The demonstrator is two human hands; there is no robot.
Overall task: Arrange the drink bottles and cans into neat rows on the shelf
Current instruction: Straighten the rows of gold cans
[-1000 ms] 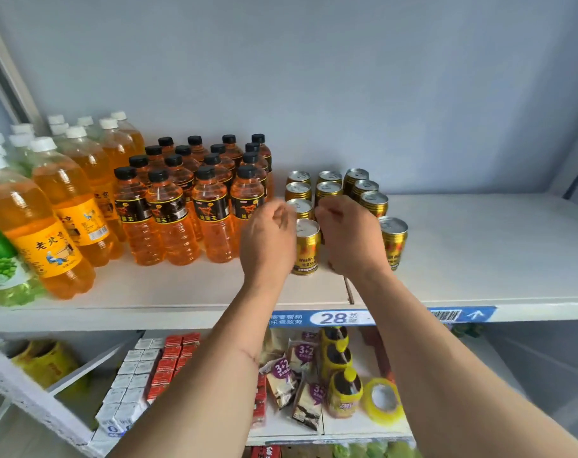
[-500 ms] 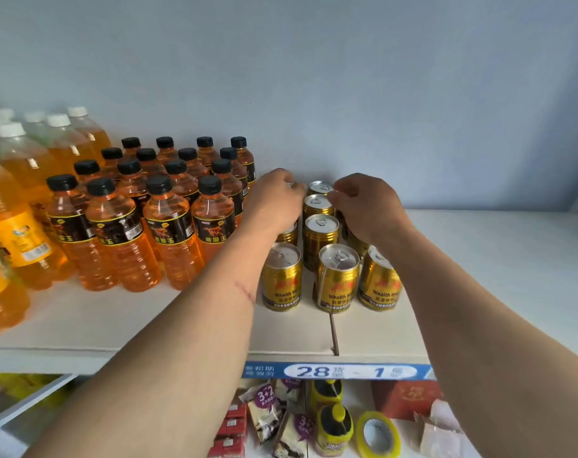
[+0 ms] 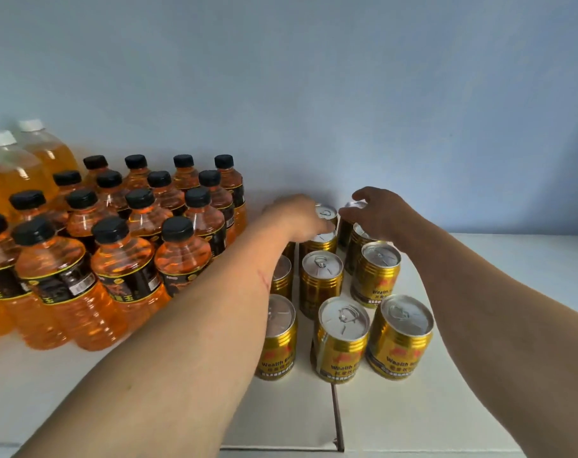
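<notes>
Several gold cans (image 3: 343,342) with silver pull-tab lids stand in three rough rows on the white shelf (image 3: 413,418). My left hand (image 3: 297,216) reaches to the back of the group, fingers against a rear can (image 3: 326,213) in the middle row. My right hand (image 3: 383,214) curls over the top of a rear can (image 3: 357,204) in the right row. Whether either hand truly grips its can is unclear. My left forearm hides part of the left row of cans. Small orange bottles (image 3: 122,269) with black caps stand in rows to the left.
Taller orange bottles (image 3: 13,166) with white caps stand at the far left. A blue-grey wall (image 3: 314,94) closes the back of the shelf. A seam (image 3: 338,421) splits the shelf boards near the front edge. Bare shelf lies right of the cans.
The view has moved closer and lower toward the shelf. Both hands have reached further back, from the middle cans to the rear cans against the wall.
</notes>
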